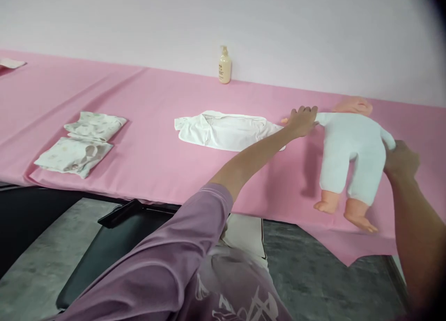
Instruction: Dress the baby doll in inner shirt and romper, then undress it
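A baby doll (351, 144) with a white cloth body hangs upright at the right, tilted, with its legs down and its head partly hidden behind its shoulders. My left hand (302, 121) is closed around one of its arms, and the doll's small hand pokes out beyond my fingers. At the other side my right hand (402, 160) grips the doll's other arm; the doll's body and my own hand hide the fingers in part. Just left of the doll, a white baby garment (230, 131) lies spread open on the pink cloth, my left forearm crossing over its right end.
A pink cloth (149, 158) covers the table against a white wall. Two folded patterned baby clothes (94, 126) lie at the left. A pump bottle (225, 68) stands at the back. Below the front edge is a dark tray-like object (114, 246).
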`<state>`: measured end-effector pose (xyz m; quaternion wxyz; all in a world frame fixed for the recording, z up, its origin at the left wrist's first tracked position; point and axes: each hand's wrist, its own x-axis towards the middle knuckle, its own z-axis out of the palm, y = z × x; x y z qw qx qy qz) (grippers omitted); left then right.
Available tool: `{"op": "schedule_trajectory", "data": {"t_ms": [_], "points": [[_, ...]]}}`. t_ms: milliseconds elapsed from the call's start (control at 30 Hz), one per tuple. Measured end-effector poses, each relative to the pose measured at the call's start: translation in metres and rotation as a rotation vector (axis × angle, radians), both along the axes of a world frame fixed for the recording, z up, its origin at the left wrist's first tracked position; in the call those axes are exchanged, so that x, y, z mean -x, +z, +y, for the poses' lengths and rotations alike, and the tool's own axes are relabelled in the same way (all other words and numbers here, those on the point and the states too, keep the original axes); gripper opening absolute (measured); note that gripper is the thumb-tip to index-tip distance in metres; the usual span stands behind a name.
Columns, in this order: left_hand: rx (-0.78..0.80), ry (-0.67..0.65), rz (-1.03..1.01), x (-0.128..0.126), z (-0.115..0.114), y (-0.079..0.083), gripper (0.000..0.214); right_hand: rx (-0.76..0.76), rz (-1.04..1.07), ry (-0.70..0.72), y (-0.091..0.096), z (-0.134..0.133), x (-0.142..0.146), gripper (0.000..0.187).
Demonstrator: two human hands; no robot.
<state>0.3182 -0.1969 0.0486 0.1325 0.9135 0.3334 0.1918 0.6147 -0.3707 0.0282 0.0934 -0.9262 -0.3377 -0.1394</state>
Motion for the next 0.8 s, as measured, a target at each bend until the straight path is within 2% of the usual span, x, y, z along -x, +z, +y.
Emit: {"op": "schedule_trajectory", "data": {"t_ms": [100,333,467,667,800], "points": [[-0.014,-0.066,0.007,-0.030,0.013,-0.004,0.050,-0.026,0.204,-0.167,-0.014,-0.013,-0.011,0.058],[-0.014,-0.100,0.034,-0.068,0.046,-0.032,0.049,-0.059,0.228,-0.181,-0.036,-0.026,-0.017,0.067],[0.013,-0.097,0.019,-0.077,0.057,-0.045,0.052,-0.018,0.195,-0.165,-0.050,-0.021,-0.023,0.069],[0.002,-0.112,0.057,-0.079,0.065,-0.047,0.049,0.023,0.172,-0.147,-0.070,-0.019,-0.031,0.074],[-0.015,-0.100,0.036,-0.078,0.069,-0.056,0.048,0.013,0.098,-0.091,-0.086,-0.024,-0.029,0.084]]}}
